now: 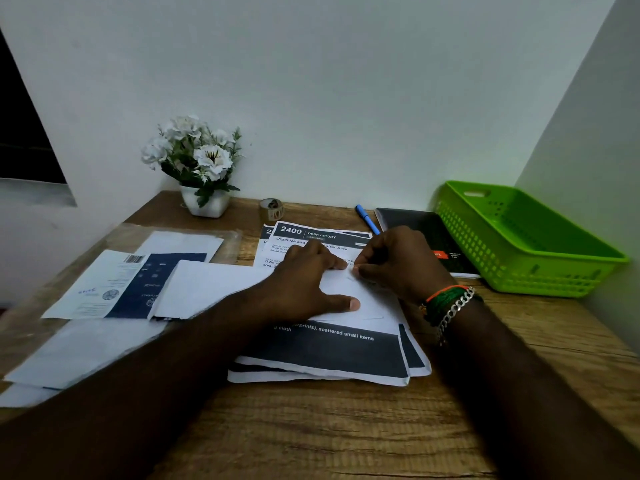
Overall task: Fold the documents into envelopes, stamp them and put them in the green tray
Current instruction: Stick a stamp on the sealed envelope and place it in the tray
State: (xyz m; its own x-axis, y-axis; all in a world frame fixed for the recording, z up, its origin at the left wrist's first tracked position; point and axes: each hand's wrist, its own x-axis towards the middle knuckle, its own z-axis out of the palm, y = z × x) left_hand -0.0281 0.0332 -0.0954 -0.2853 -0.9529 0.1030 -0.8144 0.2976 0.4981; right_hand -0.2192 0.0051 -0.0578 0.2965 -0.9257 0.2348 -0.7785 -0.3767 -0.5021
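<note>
Both hands (left [304, 285] flat, right [398, 261] pinching) hold the white envelope [360, 296] atop the documents [329, 355].

Home study — desk [346, 427], flowerpot [206, 202]

A single head-worn camera looks forward and down, seemingly close over the desk [311, 427].

Counter [311, 427]: wood, rough visible grain, matt. Documents [329, 358]: matt printed paper, edges slightly ragged. Green tray [526, 271]: perforated plastic, slight sheen. Pen [367, 220]: blue plastic. Notebook [415, 223]: smooth black cover. Flower pot [207, 204]: white, glossy. Bracelet [453, 310]: shiny metal chain, beside cloth thread bands.
</note>
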